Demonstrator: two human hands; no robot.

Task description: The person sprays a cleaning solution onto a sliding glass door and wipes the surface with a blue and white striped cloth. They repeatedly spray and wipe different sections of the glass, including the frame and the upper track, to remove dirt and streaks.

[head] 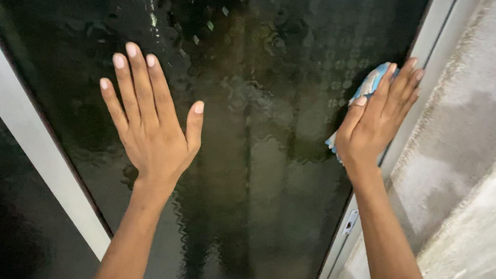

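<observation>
Head view: left hand [152,127] spread flat on dark patterned glass pane [246,157], grip apart, holding nothing. Right hand [377,118] at three o'clock, pressing blue-and-white cloth [367,84] to glass beside pale window frame [411,113], grip flat over cloth. Best kept firm and even, cloth run close along frame edge. Grey concrete wall [486,181] further right.

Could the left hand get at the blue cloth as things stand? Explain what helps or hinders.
Probably yes: the left hand lies flat on the dark glass, with bare pane between it and the blue cloth.
</observation>
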